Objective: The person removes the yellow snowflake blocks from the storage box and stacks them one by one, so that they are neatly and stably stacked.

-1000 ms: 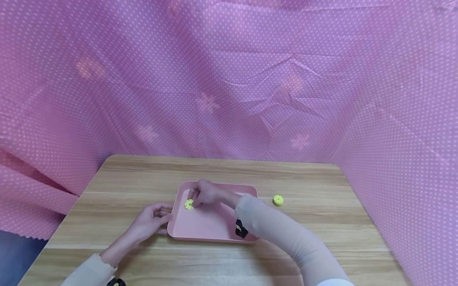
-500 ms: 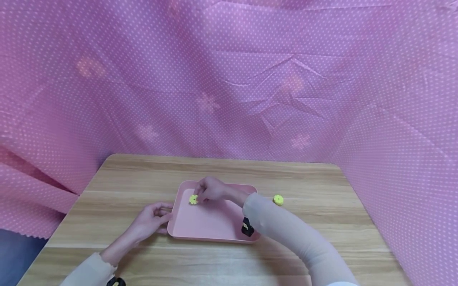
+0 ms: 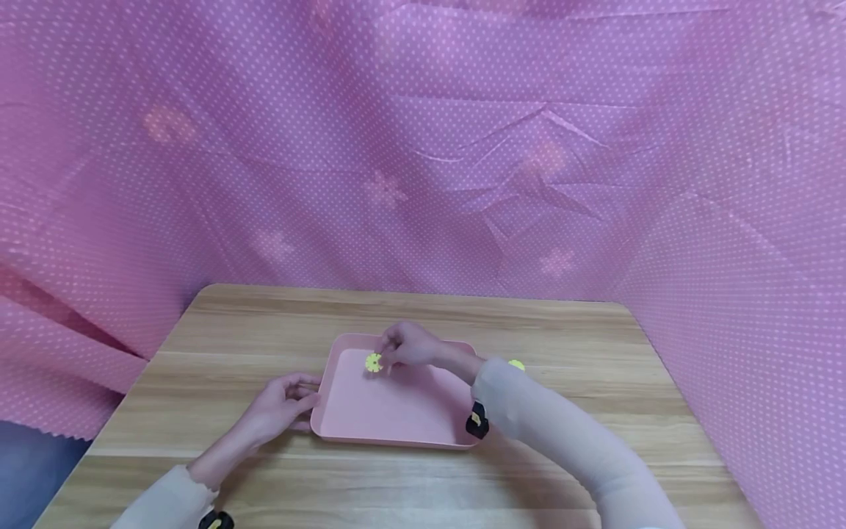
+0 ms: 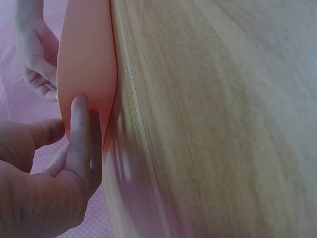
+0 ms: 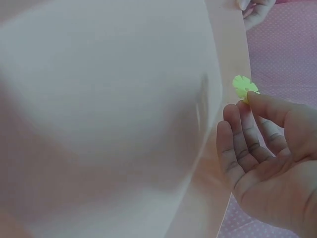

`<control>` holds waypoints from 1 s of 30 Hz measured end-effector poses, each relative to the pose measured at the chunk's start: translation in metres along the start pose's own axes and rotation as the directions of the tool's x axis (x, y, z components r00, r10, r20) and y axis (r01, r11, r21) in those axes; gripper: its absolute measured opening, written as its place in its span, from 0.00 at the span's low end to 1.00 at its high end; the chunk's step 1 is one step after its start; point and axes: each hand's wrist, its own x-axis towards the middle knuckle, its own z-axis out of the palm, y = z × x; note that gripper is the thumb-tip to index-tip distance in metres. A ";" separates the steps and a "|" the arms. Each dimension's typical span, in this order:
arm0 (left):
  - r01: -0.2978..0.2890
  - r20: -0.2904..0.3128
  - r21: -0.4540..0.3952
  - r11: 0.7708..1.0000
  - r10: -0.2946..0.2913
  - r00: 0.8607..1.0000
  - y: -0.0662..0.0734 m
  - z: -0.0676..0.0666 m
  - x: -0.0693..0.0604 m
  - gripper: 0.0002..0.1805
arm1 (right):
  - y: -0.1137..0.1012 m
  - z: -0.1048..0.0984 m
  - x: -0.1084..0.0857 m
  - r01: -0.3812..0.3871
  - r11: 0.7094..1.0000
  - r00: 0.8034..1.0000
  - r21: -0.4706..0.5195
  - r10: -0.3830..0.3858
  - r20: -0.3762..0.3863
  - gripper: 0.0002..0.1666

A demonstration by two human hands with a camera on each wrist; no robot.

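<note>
My right hand (image 3: 411, 344) pinches a yellow interlocking building disc (image 3: 374, 362) between thumb and fingertips. The flower-like disc (image 5: 244, 87), notched around its edge, is upright above the far left part of the pink tray (image 3: 370, 419). In the right wrist view the other fingers of the right hand (image 5: 277, 158) are loosely bent. My left hand (image 3: 277, 408) stays at the tray's left end. Its straight fingers rest against the outer wall of the tray (image 4: 89, 59), and the thumb touches near the rim.
Partly hidden by the right sleeve, more yellow discs (image 3: 517, 364) sit on the wooden table (image 3: 581, 389), right of the tray. A dotted pink curtain (image 3: 423, 184) hangs behind and around the table. Dark straps (image 3: 477, 421) show at both wrists.
My right hand has moved right and slightly away across the tray, carrying the disc. The sleeve now covers part of the discs at the right. My left hand and the tray have stayed put.
</note>
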 end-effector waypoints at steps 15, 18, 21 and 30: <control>0.015 -0.016 0.006 1.000 -0.014 1.000 0.004 0.003 0.003 0.23 | 0.005 -0.031 -0.036 -0.044 0.992 0.995 0.116 0.053 -0.079 0.13; 0.013 -0.018 0.010 1.000 -0.012 1.000 0.004 0.002 0.003 0.23 | 0.007 -0.038 -0.044 -0.038 0.990 0.993 0.137 0.052 -0.103 0.13; 0.009 -0.017 0.005 1.000 -0.008 1.000 0.004 0.002 0.003 0.23 | 0.010 -0.044 -0.052 -0.022 0.986 0.991 0.162 0.044 -0.129 0.14; 0.000 -0.019 0.000 1.000 0.000 1.000 0.001 0.002 0.004 0.23 | 0.025 -0.062 -0.077 -0.040 0.975 0.972 0.217 0.089 -0.219 0.13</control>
